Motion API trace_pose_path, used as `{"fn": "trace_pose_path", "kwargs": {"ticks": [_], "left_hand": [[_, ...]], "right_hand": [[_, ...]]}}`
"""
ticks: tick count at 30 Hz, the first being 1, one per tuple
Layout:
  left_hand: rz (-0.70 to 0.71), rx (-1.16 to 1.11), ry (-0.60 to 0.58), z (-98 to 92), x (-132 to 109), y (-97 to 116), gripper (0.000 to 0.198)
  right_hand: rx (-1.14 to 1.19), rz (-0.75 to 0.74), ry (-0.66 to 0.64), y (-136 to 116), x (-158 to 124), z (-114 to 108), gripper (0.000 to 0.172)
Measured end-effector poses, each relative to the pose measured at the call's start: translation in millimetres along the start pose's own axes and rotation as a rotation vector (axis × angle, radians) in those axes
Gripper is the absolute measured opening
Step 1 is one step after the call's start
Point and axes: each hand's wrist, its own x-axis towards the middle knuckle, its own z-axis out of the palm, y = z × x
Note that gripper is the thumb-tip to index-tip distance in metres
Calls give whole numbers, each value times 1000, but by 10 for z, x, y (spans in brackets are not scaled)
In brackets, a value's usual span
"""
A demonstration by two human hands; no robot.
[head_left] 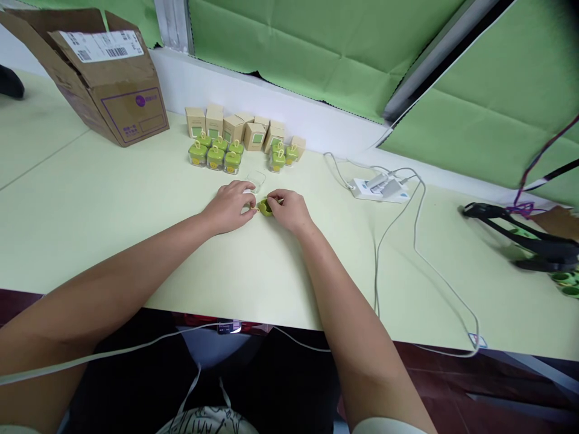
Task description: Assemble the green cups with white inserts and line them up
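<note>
My right hand (290, 210) pinches a small green lid (265, 208) between thumb and fingers, just above the table. At the lid's left side, a pale loop (255, 209) reaches the thumb and curved forefinger of my left hand (231, 206), which appear closed on it. Right behind my hands lies a clear plastic box (257, 179), its outline faint against the table. Farther back stand several small clear jars with green lids and loop handles (216, 158), in a left group and a right group (277, 160).
Small brown cardboard boxes (233, 129) line the wall. A large open carton (122, 90) stands back left. On the right are a white power strip (380, 189) with trailing cables (418, 241) and a black stand-like object (529, 235). The table's front edge is near my forearms.
</note>
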Motion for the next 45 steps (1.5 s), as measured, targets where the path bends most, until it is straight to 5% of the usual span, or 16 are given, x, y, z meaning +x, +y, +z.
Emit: {"fn": "trace_pose_path", "kwargs": {"ticks": [45], "left_hand": [[-19, -9, -29, -47, -37, 74, 21]], "right_hand": [[-18, 2, -24, 26, -12, 17, 26]]}}
